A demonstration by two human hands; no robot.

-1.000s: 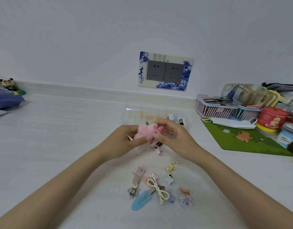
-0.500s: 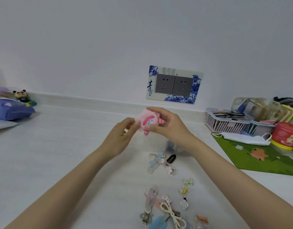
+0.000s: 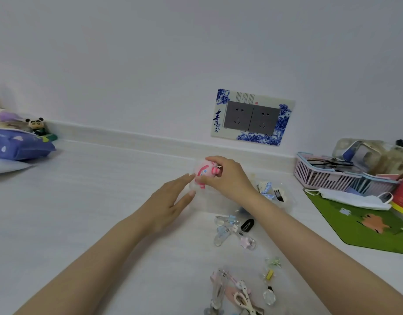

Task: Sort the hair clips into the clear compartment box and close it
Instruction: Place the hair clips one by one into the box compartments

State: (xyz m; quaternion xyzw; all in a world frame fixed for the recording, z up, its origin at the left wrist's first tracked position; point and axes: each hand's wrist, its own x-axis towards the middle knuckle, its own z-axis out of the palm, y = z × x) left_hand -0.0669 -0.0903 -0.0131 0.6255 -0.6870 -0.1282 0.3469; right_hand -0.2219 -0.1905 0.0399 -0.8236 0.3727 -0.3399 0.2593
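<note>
My right hand [image 3: 230, 178] pinches a pink plush hair clip [image 3: 206, 171] and holds it over the far left part of the clear compartment box [image 3: 287, 202], which lies open on the white table and is hard to make out. A blue-and-white bow clip [image 3: 265, 187] and a dark clip [image 3: 278, 194] lie inside it. My left hand [image 3: 171, 202] is just below and left of the plush clip, fingers spread, holding nothing. Several loose clips [image 3: 235, 230] lie on the table near me, with more loose clips [image 3: 239, 292] at the bottom edge.
A pink basket [image 3: 321, 176] with glasses, a white face mask [image 3: 355, 197] and a green mat [image 3: 366, 226] are at the right. A purple pack [image 3: 18, 144] and a small panda figure [image 3: 35, 125] sit at the far left. A wall socket [image 3: 253, 117] is behind.
My left hand has let go of the pink plush clip and opened. My right hand now holds it alone. The view has tilted up, so the loose clips sit lower in frame.
</note>
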